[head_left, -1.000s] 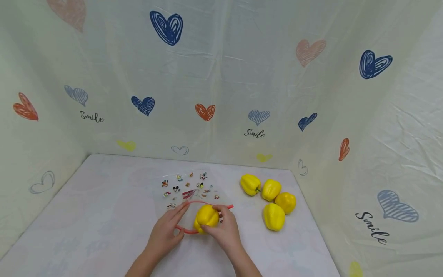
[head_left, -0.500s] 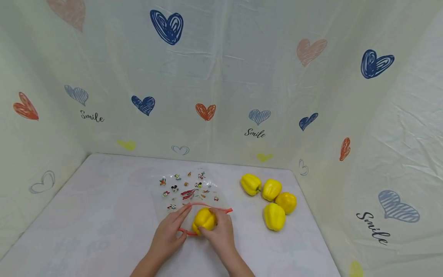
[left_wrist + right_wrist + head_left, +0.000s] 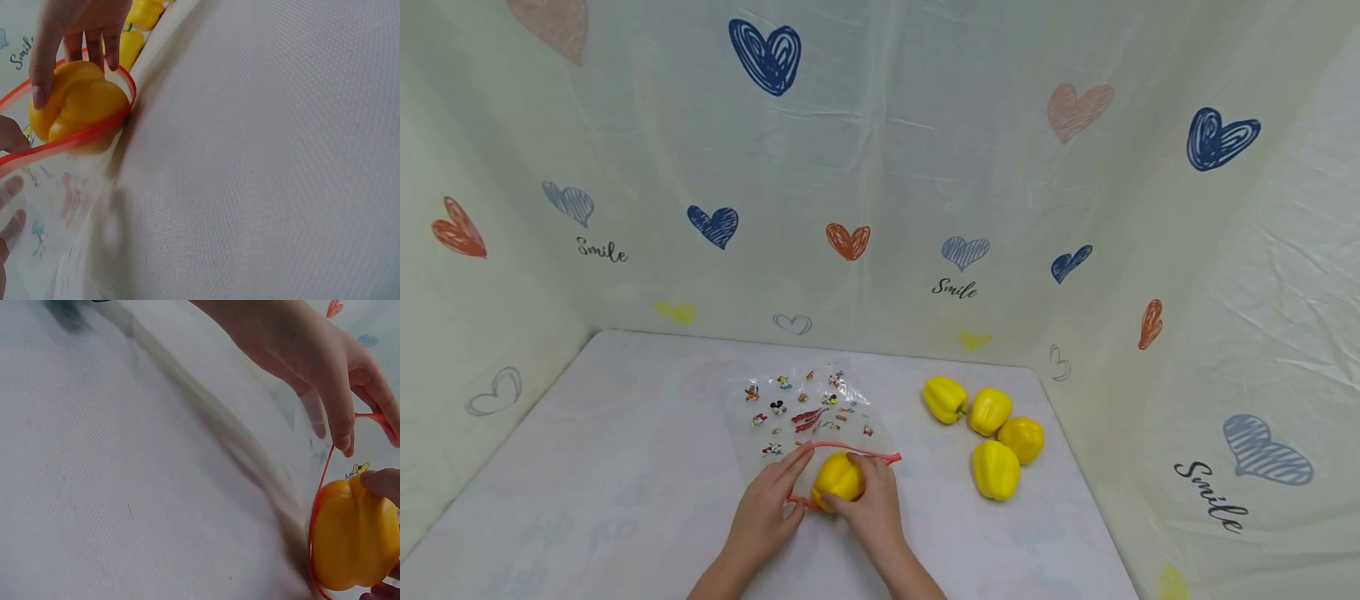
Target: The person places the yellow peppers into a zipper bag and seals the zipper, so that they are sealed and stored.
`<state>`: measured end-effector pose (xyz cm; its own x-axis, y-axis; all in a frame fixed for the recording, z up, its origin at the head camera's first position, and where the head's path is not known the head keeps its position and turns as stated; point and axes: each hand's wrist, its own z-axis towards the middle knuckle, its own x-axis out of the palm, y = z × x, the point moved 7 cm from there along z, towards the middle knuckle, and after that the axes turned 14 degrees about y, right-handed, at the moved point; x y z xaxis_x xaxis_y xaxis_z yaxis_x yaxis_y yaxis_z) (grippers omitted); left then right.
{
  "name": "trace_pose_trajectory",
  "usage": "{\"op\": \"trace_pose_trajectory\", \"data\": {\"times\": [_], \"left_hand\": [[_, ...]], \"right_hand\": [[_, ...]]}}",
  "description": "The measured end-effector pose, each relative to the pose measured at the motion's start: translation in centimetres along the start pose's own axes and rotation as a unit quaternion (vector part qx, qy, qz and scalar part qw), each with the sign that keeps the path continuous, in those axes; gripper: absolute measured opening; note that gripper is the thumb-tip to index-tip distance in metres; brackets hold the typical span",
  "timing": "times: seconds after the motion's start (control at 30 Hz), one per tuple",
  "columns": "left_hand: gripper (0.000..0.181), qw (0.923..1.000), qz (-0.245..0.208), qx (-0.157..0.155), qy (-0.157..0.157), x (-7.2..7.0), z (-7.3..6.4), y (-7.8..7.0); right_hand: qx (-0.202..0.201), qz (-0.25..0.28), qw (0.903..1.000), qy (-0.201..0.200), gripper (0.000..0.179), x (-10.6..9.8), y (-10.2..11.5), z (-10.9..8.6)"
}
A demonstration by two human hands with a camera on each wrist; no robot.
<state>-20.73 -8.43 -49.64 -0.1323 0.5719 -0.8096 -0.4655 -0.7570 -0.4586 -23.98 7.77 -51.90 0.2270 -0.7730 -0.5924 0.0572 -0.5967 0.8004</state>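
Observation:
In the head view my left hand (image 3: 762, 512) holds the red-edged mouth of a clear plastic bag (image 3: 760, 429) printed with small cartoon figures. Its fingers are at the far edge and its thumb at the near one, with the mouth spread between them. My right hand (image 3: 874, 508) grips a yellow bell pepper (image 3: 838, 478) at that mouth. The left wrist view shows the pepper (image 3: 87, 103) partly behind the red rim (image 3: 69, 142), within the opening. From the right wrist, the pepper (image 3: 355, 534) stands beside the red edge, and the right fingers are partly cut off.
Several more yellow peppers lie at the table's right: one at the far left of the group (image 3: 945, 400), one beside it, a darker one (image 3: 1021, 440) and one nearest me (image 3: 996, 471). A heart-printed curtain (image 3: 880, 167) surrounds the white table (image 3: 625, 433).
My right hand has moved slightly left and nearer, carrying the pepper further into the bag's mouth. The red rim has shifted slightly. My left hand stays almost in place.

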Motion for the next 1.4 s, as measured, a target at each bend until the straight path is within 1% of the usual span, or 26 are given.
{"op": "trace_pose_trajectory", "data": {"times": [0.17,0.33,0.43,0.57,0.67,0.77,0.87,0.97,1.17,1.23,1.4], "left_hand": [[0.076,0.9994,-0.021,-0.027,0.011,0.0,0.0,0.2],[0.075,0.9974,-0.040,-0.055,0.026,0.1,-0.2,0.5],[0.071,0.9957,-0.047,-0.072,0.035,0.3,-0.3,0.8],[0.065,0.9927,-0.044,-0.101,0.050,0.5,-0.4,1.3],[0.065,0.9910,-0.038,-0.117,0.053,0.6,-0.5,1.5],[0.065,0.9906,-0.038,-0.123,0.045,0.6,-0.7,1.6],[0.066,0.9899,-0.048,-0.127,0.041,0.6,-0.8,1.7],[0.066,0.9873,-0.069,-0.134,0.049,0.8,-0.9,1.9],[0.066,0.9818,-0.098,-0.150,0.061,1.1,-0.8,2.4],[0.065,0.9811,-0.105,-0.152,0.058,1.1,-0.8,2.5],[0.059,0.9835,-0.104,-0.143,0.039,0.9,-0.9,2.5]], "right_hand": [[-0.007,0.010,0.9995,0.031,0.065,0.1,0.1,-0.1],[-0.002,0.023,0.9982,0.055,0.067,0.4,-0.1,-0.1],[-0.005,0.034,0.9980,0.054,0.065,0.4,-0.2,-0.1],[-0.013,0.048,0.9977,0.046,0.063,0.5,-0.1,-0.1],[-0.021,0.057,0.9973,0.042,0.062,0.6,0.0,-0.1],[-0.030,0.065,0.9967,0.039,0.062,0.8,0.0,0.0],[-0.044,0.064,0.9963,0.036,0.061,1.0,0.0,0.1],[-0.049,0.063,0.9961,0.038,0.060,1.4,-0.1,0.3],[-0.041,0.074,0.9952,0.050,0.058,1.9,0.0,0.8],[-0.039,0.079,0.9946,0.054,0.058,2.1,0.0,1.0],[-0.040,0.088,0.9936,0.058,0.058,2.4,0.2,1.5]]}}
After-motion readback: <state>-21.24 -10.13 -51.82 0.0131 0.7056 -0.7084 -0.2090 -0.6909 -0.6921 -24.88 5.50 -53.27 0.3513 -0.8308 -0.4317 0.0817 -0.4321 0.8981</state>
